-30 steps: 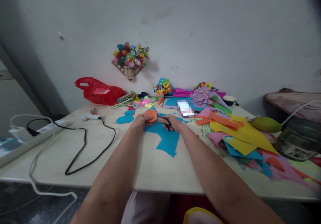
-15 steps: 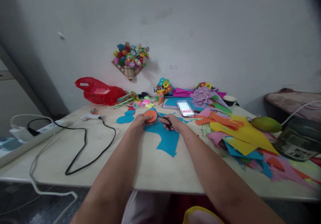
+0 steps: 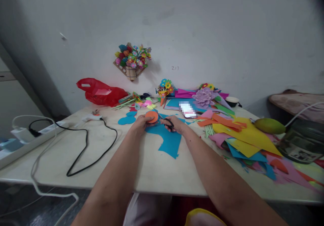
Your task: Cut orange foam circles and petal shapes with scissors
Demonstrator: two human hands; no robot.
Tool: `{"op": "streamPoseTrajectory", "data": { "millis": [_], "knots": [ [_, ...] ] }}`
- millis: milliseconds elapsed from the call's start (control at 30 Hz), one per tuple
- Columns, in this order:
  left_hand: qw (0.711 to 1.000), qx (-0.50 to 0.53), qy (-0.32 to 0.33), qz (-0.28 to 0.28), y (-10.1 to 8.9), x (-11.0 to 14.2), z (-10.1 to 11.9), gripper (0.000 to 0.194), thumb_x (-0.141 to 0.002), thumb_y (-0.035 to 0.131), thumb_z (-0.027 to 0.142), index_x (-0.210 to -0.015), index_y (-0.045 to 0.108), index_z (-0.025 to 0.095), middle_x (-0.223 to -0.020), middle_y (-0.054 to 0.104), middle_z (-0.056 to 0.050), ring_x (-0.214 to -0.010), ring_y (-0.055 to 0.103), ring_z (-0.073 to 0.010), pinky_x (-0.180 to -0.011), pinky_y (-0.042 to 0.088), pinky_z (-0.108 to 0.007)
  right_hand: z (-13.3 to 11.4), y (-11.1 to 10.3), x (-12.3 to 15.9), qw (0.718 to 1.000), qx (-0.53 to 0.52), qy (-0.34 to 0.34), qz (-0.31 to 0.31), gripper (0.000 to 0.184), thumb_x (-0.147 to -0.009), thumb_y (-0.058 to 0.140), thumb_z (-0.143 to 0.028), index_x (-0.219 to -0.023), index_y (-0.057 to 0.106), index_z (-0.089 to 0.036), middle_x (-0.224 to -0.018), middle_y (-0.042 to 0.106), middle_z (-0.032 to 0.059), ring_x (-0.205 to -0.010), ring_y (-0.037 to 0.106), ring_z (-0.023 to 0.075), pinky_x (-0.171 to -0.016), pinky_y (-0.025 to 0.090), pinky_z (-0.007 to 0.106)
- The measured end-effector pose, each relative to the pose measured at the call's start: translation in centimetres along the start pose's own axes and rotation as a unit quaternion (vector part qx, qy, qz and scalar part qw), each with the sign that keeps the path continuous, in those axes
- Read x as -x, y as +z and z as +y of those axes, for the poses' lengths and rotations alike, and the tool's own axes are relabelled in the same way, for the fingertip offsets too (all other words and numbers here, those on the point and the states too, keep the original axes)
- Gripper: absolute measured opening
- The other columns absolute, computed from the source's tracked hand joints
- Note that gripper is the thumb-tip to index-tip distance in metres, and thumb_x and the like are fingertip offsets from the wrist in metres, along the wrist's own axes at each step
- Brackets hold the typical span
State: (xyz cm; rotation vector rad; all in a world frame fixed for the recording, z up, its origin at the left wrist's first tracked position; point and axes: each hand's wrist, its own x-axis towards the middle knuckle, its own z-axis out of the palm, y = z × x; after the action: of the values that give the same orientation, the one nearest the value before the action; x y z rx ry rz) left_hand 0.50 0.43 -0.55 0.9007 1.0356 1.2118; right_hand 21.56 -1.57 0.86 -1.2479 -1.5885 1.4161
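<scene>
My left hand (image 3: 140, 124) pinches an orange disc (image 3: 152, 117) flat against a blue sheet (image 3: 170, 140), thumb on top. Black-handled scissors (image 3: 169, 122) sit in my right hand (image 3: 177, 124), its fingers through the loops. Their blades point up and left, beside the disc's right edge; part of them is hidden. The blue sheet has a curved notch cut from its left side and hangs toward me between my forearms. Left of my left hand lie several blue round pieces (image 3: 126, 119) on the table.
Coloured sheets and scraps (image 3: 243, 134) crowd the right side, with a mango (image 3: 269, 126) and a dark jar (image 3: 303, 141). A phone (image 3: 187, 109) lies beyond my hands. At left are a black cable (image 3: 86, 145), a power strip (image 3: 45, 131) and a red bag (image 3: 101, 92).
Almost nothing differs. The whole view shifts very slightly, while both hands, the disc and the scissors keep the same places.
</scene>
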Motion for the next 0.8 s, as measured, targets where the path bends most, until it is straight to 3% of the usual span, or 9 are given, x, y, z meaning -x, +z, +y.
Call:
{"op": "streamPoseTrajectory", "data": {
  "millis": [367, 567, 800],
  "knots": [
    [1.000, -0.014, -0.001, 0.027, 0.04, 0.20, 0.05, 0.017, -0.086, 0.080, 0.003, -0.102, 0.081, 0.009, -0.085, 0.085, -0.014, -0.073, 0.084, -0.0249, -0.064, 0.068, -0.026, 0.04, 0.03, -0.11, 1.000, 0.001, 0.003, 0.000, 0.030, -0.099, 0.083, -0.036, -0.081, 0.066, -0.018, -0.053, 0.058, -0.0046, -0.040, 0.047, 0.0071, -0.037, 0.022, 0.018],
    [1.000, -0.009, -0.005, 0.026, -0.23, -0.13, 0.01, 0.018, -0.082, 0.083, 0.002, -0.099, 0.082, 0.009, -0.084, 0.085, -0.015, -0.073, 0.084, -0.0274, -0.069, 0.070, -0.031, 0.10, 0.03, -0.22, 1.000, 0.000, 0.001, -0.006, 0.036, -0.094, 0.088, -0.041, -0.077, 0.065, -0.019, -0.054, 0.058, -0.0032, -0.041, 0.047, 0.0080, -0.037, 0.023, 0.019],
    [1.000, 0.000, -0.001, 0.019, -0.36, -0.18, 0.02, 0.022, -0.078, 0.087, 0.004, -0.099, 0.081, 0.008, -0.081, 0.083, -0.012, -0.068, 0.082, -0.0233, -0.065, 0.069, -0.027, -0.27, 0.20, 0.15, 1.000, 0.008, 0.005, -0.004, 0.038, -0.097, 0.087, -0.037, -0.074, 0.061, -0.019, -0.052, 0.057, -0.0040, -0.039, 0.045, 0.0075, -0.036, 0.021, 0.019]
  ]
}}
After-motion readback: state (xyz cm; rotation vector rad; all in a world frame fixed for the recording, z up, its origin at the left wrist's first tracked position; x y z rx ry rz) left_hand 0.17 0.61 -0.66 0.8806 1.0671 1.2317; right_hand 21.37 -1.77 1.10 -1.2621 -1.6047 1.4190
